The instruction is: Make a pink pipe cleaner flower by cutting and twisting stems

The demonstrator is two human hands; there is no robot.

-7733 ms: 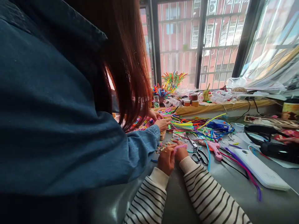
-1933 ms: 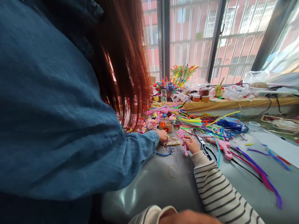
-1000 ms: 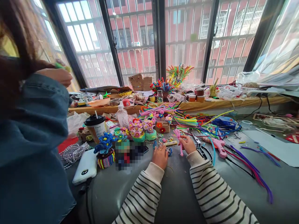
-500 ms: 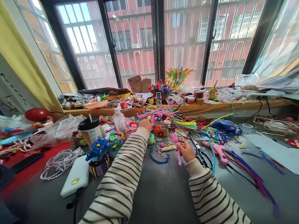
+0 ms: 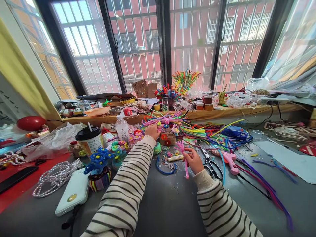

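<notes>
My right hand (image 5: 194,160) pinches a bundle of pink pipe cleaners (image 5: 181,146), whose ends fan out at the top while a stem hangs below the fingers. My left hand (image 5: 152,131) reaches to the back, its fingers closed beside small pipe-cleaner flowers (image 5: 166,124) above a box with red flowers (image 5: 168,139); what it grips is too small to tell. Behind it lies a pile of pink and many-coloured pipe cleaners (image 5: 170,119). A glue stick (image 5: 175,158) and a blue loop (image 5: 166,171) rest between the hands.
Black-handled scissors (image 5: 211,164) and a pink glue gun (image 5: 231,162) lie at the right. To the left stand a blue flower pot (image 5: 100,179), a lidded cup (image 5: 91,140), a bottle (image 5: 122,128) and a white power bank (image 5: 73,191). A white sheet (image 5: 291,158) lies far right.
The view has shifted slightly, so most things sit a little further left. Both hands keep nearly the same places, the right one still holding the pink bundle.
</notes>
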